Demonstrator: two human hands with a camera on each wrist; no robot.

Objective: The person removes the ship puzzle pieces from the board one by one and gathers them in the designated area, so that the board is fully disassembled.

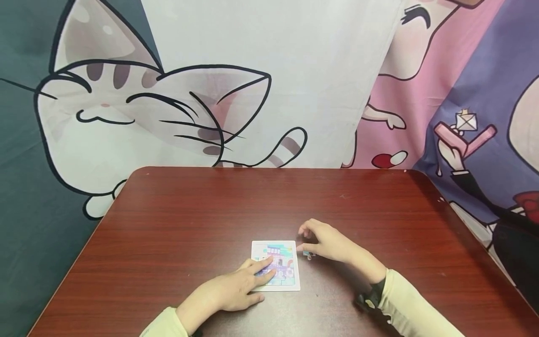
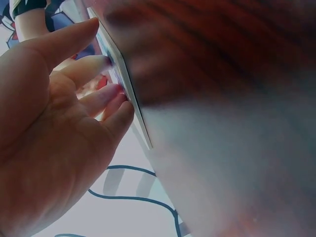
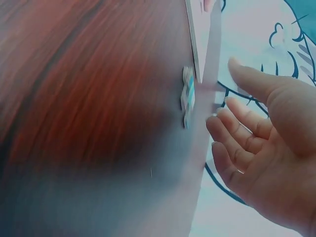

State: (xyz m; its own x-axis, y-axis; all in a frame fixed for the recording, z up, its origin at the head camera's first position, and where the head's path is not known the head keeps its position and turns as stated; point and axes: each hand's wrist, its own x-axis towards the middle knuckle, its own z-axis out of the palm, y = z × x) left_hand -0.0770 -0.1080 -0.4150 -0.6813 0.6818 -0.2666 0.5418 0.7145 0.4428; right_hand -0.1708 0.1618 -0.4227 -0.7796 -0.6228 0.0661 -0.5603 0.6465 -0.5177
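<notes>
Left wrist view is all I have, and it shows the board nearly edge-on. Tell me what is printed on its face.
Observer: In the head view, the board carries what looks like a purple building with blue around it.
Operator: Report anything lying beside it.
Observer: A small loose piece with blue on its top lies on the table, just to the board's right.
Operator: Say whether the right grip has hold of that.
Observer: No: the right wrist view shows the right grip apart from the piece, with nothing in it.
</notes>
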